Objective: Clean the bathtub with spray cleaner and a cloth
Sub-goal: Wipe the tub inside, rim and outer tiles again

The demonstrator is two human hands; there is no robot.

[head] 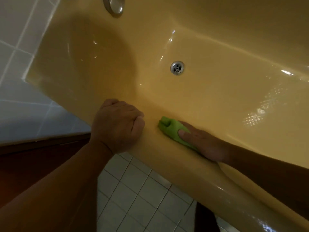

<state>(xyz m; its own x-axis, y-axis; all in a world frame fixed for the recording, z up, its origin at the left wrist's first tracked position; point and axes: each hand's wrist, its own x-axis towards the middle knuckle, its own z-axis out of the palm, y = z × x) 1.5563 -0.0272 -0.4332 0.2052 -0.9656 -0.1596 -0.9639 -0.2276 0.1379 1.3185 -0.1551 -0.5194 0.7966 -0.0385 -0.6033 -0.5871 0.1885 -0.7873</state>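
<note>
Hands are being held at the near rim of the yellow bathtub: the left hand is being rested as an empty, closed fist, and a green cloth is being pressed against the inner wall by the right hand, thumb pinching it. Pale tiles are bordering the tub; wet glints are surrounding the drain.

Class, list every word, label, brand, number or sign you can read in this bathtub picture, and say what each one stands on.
None: no readable text appears anywhere in the picture.
The yellow bathtub, green cloth, drain, overflow fitting and floor tiles show no writing, label or number.
</note>
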